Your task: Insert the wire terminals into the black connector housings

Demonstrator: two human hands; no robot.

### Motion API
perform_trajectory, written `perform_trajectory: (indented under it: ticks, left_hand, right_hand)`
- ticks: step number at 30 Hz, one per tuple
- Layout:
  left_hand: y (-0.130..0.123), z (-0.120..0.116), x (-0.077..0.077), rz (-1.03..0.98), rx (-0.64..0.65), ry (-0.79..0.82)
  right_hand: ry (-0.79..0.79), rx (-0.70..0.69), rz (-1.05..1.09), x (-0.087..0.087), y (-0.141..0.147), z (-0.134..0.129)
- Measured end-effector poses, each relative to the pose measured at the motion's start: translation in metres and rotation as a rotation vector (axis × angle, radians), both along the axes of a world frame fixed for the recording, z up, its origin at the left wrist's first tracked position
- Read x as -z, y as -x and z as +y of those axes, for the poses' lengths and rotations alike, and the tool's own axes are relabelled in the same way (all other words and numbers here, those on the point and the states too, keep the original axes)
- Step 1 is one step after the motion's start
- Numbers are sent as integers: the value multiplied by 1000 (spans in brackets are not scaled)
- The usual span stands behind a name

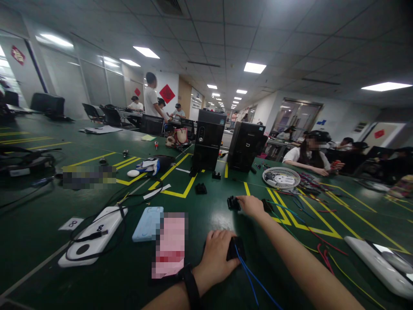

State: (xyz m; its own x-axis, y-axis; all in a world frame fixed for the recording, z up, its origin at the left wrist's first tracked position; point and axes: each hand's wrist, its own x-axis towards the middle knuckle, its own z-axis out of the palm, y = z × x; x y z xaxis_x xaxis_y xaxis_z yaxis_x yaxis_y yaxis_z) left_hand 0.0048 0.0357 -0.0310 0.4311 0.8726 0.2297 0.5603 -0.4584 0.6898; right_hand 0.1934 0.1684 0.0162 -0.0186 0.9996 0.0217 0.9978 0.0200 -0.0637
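Observation:
My left hand (217,254), with a black band (191,284) at the wrist, curls over a black block (238,249) on the green table. Two blue wires (247,271) run from this block towards me. Its far side is hidden under my fingers. Farther out, my right hand (251,206) has its fingertips closed on a small black part (232,203) at table height. Another dark piece (267,206) lies just right of that hand. A similar small black part (200,188) sits beyond, to the left.
Two black computer towers (209,142) (247,146) stand ahead. A white basket (281,178) and tangled wires (318,189) lie to the right. On the left are a pink-screened phone (171,245), a light blue case (146,224) and a white device (93,237). A co-worker (309,155) sits across.

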Motion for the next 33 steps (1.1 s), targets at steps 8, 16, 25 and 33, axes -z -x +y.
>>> perform_trajectory:
  ticks: [8, 16, 25, 33]
  left_hand:
    - [0, 0, -1, 9, -2, 10]
    - [0, 0, 1, -22, -3, -5]
    - [-1, -1, 3, -34, -13, -32]
    - [-2, -1, 3, -4, -36, -55]
  right_hand:
    - [-182, 6, 57, -1, -54, -25]
    - [-262, -142, 416, 11, -31, -103]
    - [216, -199, 860, 37, -2, -171]
    - [229, -177, 920, 36, 5, -183]
